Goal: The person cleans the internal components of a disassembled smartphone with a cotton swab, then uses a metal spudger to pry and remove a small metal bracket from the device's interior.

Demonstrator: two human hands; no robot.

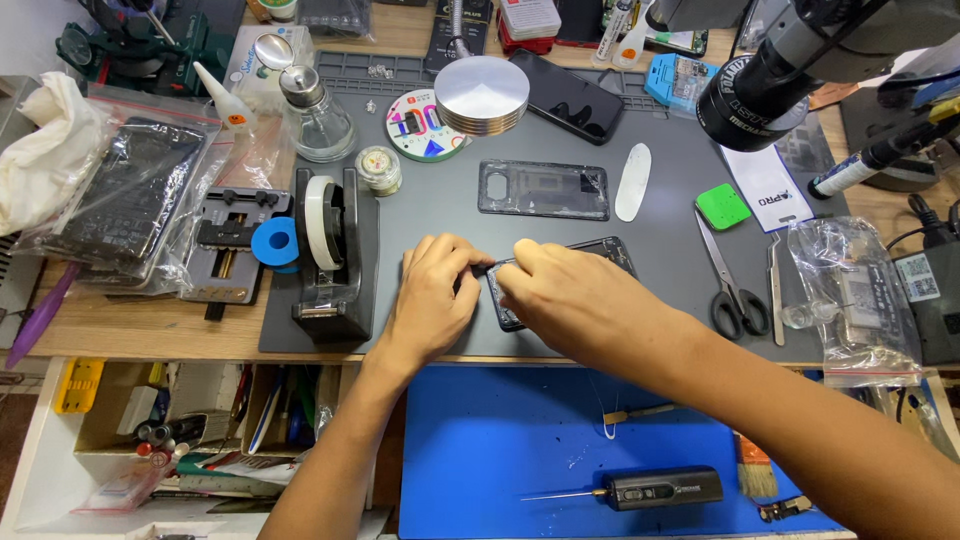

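A dark phone body (610,250) lies on the grey work mat (660,240) near its front edge, mostly covered by my hands. My left hand (435,300) pinches the phone's left end with fingertips. My right hand (580,295) rests over the phone's middle, its fingers meeting the left hand's at the phone's upper left corner. Whether a small part or tool sits between the fingertips is hidden. A transparent phone back cover (543,189) lies flat on the mat just behind my hands.
A tape dispenser (332,250) stands left of my left hand, a blue tape roll (274,241) beside it. Scissors (730,280), tweezers (775,290), a green square (722,206) and a white pry tool (633,181) lie right. A microscope (770,70) hangs above. An electric screwdriver (650,488) lies on the blue mat.
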